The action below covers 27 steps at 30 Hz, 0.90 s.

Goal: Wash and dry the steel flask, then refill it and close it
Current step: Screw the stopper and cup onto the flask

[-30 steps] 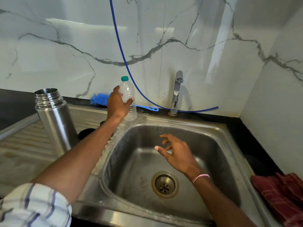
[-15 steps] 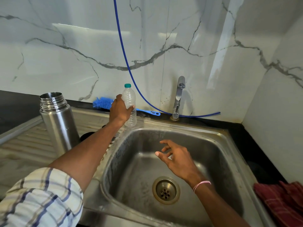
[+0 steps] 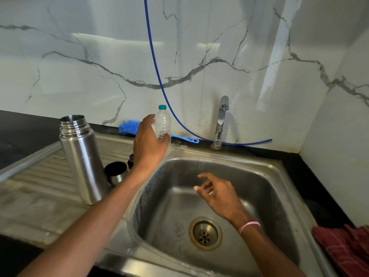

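Right grip [image 3: 217, 194] nearest, over the sink [image 3: 269, 196] basin. Fingers spread and loosely bent, holding nothing, touching nothing. Pink-white thread band [image 3: 248, 226] on its wrist. Drain [image 3: 205, 233] below and just nearer than this grip. Red checked cloth [image 3: 347, 248] well to its right, on the sink edge at the frame corner.

Flask [image 3: 82, 158]: steel, upright, long axis vertical, open threaded mouth pointing up, no lid on. It stands on the ribbed drainboard [image 3: 40, 186], well left of the right grip and left of and nearer than the left grip. Neither grip touches it. A steel cup [image 3: 115, 172] with a dark inside sits just beside the flask base, between flask and left forearm. A smaller dark item behind the cup is too hidden to tell.

Left grip [image 3: 149, 144] is at the far left corner of the sink, curled round a clear plastic bottle [image 3: 163, 122]: thumb across the lower front, fingers at its left side. Bottle upright, green cap on top. Its base is hidden by the grip, so cannot tell whether it rests on the rim.

Beyond the left grip: a blue brush [image 3: 129, 126] lying flat along the black bench [image 3: 20, 132], bristles left, handle running right behind the bottle. Tap [image 3: 220, 120] farther right, beyond the right grip. A blue hose [image 3: 159, 76] hangs down the marble wall [image 3: 79, 66] and runs behind the tap base.
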### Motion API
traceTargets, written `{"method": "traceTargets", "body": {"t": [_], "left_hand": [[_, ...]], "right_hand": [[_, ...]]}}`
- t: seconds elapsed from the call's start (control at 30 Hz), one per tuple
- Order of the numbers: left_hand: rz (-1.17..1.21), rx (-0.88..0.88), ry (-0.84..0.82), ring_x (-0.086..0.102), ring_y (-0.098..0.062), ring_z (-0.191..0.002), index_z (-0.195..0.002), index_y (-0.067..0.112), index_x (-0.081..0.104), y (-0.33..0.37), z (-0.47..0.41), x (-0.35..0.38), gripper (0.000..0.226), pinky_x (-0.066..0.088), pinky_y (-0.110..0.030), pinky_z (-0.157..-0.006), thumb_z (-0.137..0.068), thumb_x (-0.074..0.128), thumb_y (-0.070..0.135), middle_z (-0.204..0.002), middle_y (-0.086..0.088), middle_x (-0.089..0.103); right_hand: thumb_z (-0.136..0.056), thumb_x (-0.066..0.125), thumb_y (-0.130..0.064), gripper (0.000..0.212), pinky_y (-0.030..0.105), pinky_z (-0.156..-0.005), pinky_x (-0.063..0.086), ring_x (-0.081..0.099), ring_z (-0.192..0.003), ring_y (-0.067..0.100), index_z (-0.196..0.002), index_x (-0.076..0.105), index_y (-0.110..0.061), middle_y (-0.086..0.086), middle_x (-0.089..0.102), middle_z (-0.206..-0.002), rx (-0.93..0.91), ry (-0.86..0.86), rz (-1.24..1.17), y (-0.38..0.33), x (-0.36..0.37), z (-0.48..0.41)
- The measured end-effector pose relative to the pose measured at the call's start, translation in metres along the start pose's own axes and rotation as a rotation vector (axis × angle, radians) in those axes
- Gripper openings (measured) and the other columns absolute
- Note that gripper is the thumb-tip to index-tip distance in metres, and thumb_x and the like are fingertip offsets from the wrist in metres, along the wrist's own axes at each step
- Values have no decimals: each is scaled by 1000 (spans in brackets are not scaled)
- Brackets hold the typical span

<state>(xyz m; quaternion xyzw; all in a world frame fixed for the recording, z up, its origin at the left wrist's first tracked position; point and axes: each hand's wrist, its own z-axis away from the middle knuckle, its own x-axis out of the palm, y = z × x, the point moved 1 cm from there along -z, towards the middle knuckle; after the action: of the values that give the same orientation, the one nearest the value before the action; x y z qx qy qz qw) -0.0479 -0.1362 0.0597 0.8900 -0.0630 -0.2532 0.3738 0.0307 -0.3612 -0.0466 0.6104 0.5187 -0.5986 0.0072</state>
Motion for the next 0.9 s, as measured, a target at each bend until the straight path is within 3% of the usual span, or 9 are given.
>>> {"method": "traceTargets", "body": {"t": [0.13, 0.2, 0.27, 0.37, 0.47, 0.57, 0.67, 0.77, 0.9], "left_hand": [[34, 276, 301, 58, -23, -117, -123, 11, 63, 8, 73, -71, 35, 43, -42, -106, -89, 73, 11, -122, -4, 63], [-50, 223, 509, 52, -27, -121, -119, 5, 62, -6, 93, -101, 33, 35, -36, -111, -89, 74, 9, -125, -10, 60], [-87, 101, 665, 46, -30, -127, -124, 2, 55, -28, 100, -121, 47, 29, -36, -116, -86, 79, 14, -132, -12, 51], [-37, -62, 554, 41, -25, -133, -144, 8, 39, -63, 94, -134, 83, 32, -55, -115, -82, 84, 41, -142, -9, 43], [124, -201, 300, 52, -17, -128, -155, 21, 28, -76, 83, -131, 101, 45, -44, -109, -77, 80, 58, -148, -3, 48], [113, -239, 237, 60, -17, -110, -155, 20, 27, -80, 77, -125, 96, 49, -36, -91, -80, 83, 43, -133, -2, 58], [100, -258, 255, 61, -21, -100, -147, 13, 37, -84, 73, -123, 78, 51, -39, -85, -86, 79, 40, -121, -7, 63], [89, -273, 271, 63, -23, -96, -137, 13, 44, -88, 75, -123, 68, 54, -42, -83, -87, 76, 45, -113, -6, 65], [118, -246, 283, 67, -21, -95, -136, 19, 46, -82, 90, -127, 71, 56, -40, -82, -82, 73, 57, -113, -3, 67]], "right_hand": [[-94, 75, -37, 7, 30, -82, 61, 69, -78, -2, -100, 74, -38, -19, 72, -80, 0, -8, 52, 3, 3, -2], [-94, 75, -33, 8, 32, -80, 61, 69, -77, -3, -90, 73, -39, -20, 72, -76, 2, -36, 53, 4, 5, -3], [-94, 75, -32, 13, 33, -79, 62, 70, -75, -2, -86, 72, -41, -21, 72, -74, 3, -43, 53, 5, 5, -3], [-94, 75, -33, 13, 34, -77, 62, 69, -73, -2, -86, 72, -42, -22, 72, -73, -11, -43, 53, 3, 5, -2], [-95, 74, -35, 10, 36, -76, 62, 69, -71, -1, -85, 74, -38, -21, 72, -72, -7, -43, 48, 3, 5, -2], [-95, 73, -37, 9, 37, -77, 62, 69, -72, -1, -86, 74, -36, -20, 71, -71, -10, -51, 57, 3, 5, -1], [-96, 73, -36, 9, 36, -77, 61, 68, -72, -1, -87, 75, -35, -19, 71, -71, -21, -49, 55, 2, 4, -1], [-95, 73, -36, 9, 37, -76, 61, 68, -71, 0, -87, 75, -35, -19, 72, -71, -27, -45, 48, 2, 3, -1], [-96, 73, -37, 8, 37, -77, 62, 69, -73, 0, -88, 75, -35, -18, 72, -71, -22, -39, 25, 0, 3, -1]]}}
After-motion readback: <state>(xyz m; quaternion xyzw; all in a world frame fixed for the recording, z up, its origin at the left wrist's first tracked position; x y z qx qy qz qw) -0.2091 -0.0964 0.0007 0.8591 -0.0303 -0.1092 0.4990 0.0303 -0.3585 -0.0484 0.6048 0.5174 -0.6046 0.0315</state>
